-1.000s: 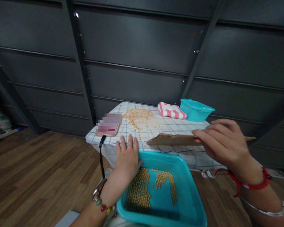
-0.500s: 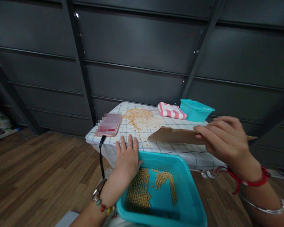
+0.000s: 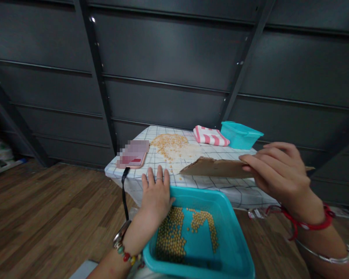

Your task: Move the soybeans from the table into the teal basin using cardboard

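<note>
My right hand [image 3: 279, 176] grips a flat strip of brown cardboard [image 3: 218, 167], held low over the front of the cloth-covered table [image 3: 151, 133]. The strip's far-left tip is near a few loose soybeans. My left hand [image 3: 157, 197] lies with fingers stretched on the table edge, its thumb side against the rim of a large teal basin [image 3: 235, 224]. Inside the basin are many soybeans [image 3: 171, 236], in patches on the bottom. A pile of yellow beans [image 3: 168, 142] with pale grains [image 3: 189, 151] beside it is spread on the checked cloth.
A pink-edged phone [image 3: 133, 154] with a black strap [image 3: 124, 193] lies at the table's left. At the back right are a folded pink-striped towel [image 3: 211, 136] and a small turquoise bin [image 3: 241, 135]. A dark panelled wall [image 3: 165, 50] rises behind the table.
The cardboard's left end has shifted slightly to the left, and my right hand has tilted a little. My left hand and the basin have stayed in place.
</note>
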Available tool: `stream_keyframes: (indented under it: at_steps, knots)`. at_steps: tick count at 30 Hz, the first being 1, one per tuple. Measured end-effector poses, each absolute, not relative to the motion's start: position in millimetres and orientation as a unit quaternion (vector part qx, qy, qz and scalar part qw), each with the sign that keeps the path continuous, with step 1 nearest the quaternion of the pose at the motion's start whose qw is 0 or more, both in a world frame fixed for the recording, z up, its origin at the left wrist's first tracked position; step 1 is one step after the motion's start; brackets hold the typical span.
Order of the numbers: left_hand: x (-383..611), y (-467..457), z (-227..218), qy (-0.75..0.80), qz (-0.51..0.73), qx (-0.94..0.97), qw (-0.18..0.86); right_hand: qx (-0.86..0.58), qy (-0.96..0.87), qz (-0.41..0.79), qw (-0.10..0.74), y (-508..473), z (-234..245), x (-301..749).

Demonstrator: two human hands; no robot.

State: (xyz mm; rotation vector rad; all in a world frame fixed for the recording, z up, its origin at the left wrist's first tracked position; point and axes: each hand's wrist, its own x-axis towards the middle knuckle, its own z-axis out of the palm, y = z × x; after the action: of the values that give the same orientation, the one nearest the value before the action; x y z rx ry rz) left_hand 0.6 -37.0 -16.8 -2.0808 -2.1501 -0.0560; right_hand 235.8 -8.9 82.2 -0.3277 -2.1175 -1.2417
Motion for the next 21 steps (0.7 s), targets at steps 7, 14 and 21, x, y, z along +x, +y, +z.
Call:
stream_keyframes:
  at_steps: [7,14,21]
  knots:
    - [0.2,-37.1,-17.3,-0.717,-0.02,-0.693,0.074,-0.108,-0.831,-0.439,0.325,-8.9,80.6,231.0]
    - [-1.1,-36.8,-16.1,-0.717,-0.017,-0.694,0.068,-0.1,-0.836,-0.427,0.33,-9.8,83.2,234.0]
    - [-1.3,-37.0,-17.2,-0.716,-0.023,-0.694,0.073,-0.107,-0.845,-0.408,0.329,-15.0,82.4,236.0]
